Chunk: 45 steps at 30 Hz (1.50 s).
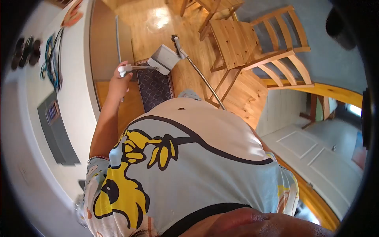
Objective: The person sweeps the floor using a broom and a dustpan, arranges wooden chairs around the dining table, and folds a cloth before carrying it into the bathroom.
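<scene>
While the left grip [121,82] is wrapped round the slim handle [143,67] of a white, boxy dustpan [164,59], pan's over the dark lattice-patterned rug's edge [166,85], beside a metallic-poled, dark-bristled broom [201,76]. Right grip's hidden, can't tell.

1. I'm in what looks like a home.
2. Wooden chairs [233,41] stand on the shiny wooden floor [146,33] near me.
3. A small patterned rug [153,89] lies in front of me.
4. I also see a panelled door [310,147].
</scene>
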Motion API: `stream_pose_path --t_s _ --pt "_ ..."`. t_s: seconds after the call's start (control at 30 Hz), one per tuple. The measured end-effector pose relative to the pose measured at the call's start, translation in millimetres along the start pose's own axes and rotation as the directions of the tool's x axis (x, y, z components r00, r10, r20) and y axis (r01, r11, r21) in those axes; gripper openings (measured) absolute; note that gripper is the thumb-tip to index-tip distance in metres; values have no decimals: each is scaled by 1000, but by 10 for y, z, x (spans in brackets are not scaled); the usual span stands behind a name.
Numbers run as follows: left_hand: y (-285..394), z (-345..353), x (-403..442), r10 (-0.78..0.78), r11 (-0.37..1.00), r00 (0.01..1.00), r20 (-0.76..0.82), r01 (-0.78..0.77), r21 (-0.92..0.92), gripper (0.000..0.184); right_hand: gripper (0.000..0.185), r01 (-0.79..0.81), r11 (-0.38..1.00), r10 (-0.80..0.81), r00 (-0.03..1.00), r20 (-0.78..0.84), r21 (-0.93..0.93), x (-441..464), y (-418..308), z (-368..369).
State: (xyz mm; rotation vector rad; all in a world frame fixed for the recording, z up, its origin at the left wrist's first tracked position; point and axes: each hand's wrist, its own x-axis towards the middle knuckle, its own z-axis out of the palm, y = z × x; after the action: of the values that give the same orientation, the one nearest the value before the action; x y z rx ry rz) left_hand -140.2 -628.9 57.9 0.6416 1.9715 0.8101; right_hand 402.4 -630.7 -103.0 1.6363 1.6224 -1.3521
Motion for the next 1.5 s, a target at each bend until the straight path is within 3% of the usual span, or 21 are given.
stream_pose_path --t_s 0.03,0.23,0.27,0.47,0.5,0.63,0.73,0.93,1.1,1.2,1.27,1.4,1.47,1.5 --pt "-125 287 -396 -108 994 990 -89 105 -42 43 41 -18 1000 18 999 48 -5 43 164 -30" --pt "266 205 1211 -107 994 993 -39 107 -7 42 30 -177 953 154 982 106 247 532 -528 -406" --pt "29 335 649 -196 979 971 -140 186 -82 42 28 -185 956 152 976 154 229 663 -471 -483" --pt "560 -343 1441 -151 976 979 -136 126 -177 42 18 -352 812 215 922 321 466 1147 -1358 -887" --pt "422 -334 1099 -187 964 962 -199 141 -224 42 17 -392 794 223 899 376 465 1209 -1447 -984" --pt "716 -884 1428 -174 962 956 -235 115 -246 44 13 -538 622 222 818 531 569 1700 -2218 -1158" --pt "763 -1210 1439 -184 920 937 -296 58 -388 44 13 -633 523 220 748 627 572 2126 -2849 -1200" --pt "1166 -2225 2342 -77 960 963 -260 1 -280 39 20 -744 350 208 654 727 569 2976 -4485 -1167" --pt "1365 -2793 2548 -181 955 906 -381 69 -289 39 19 -727 312 252 684 685 611 3788 -5854 -917" --pt "1130 -3213 2689 -125 935 901 -416 -33 -353 40 12 -683 400 225 720 657 611 4132 -6761 -826" --pt "1024 -3350 2691 -133 939 887 -442 -30 -343 41 22 -680 434 261 723 640 591 4315 -7255 -732" --pt "1042 -3478 2667 -176 950 799 -575 -16 -313 41 15 -694 462 327 713 621 552 4582 -8048 -540" --pt "1005 -3520 2621 -199 957 728 -656 1 -289 41 14 -717 401 289 690 664 570 4702 -8305 -456" --pt "989 -3533 2633 -200 957 671 -714 -22 -288 41 16 -687 441 263 715 648 578 4723 -8442 -434"
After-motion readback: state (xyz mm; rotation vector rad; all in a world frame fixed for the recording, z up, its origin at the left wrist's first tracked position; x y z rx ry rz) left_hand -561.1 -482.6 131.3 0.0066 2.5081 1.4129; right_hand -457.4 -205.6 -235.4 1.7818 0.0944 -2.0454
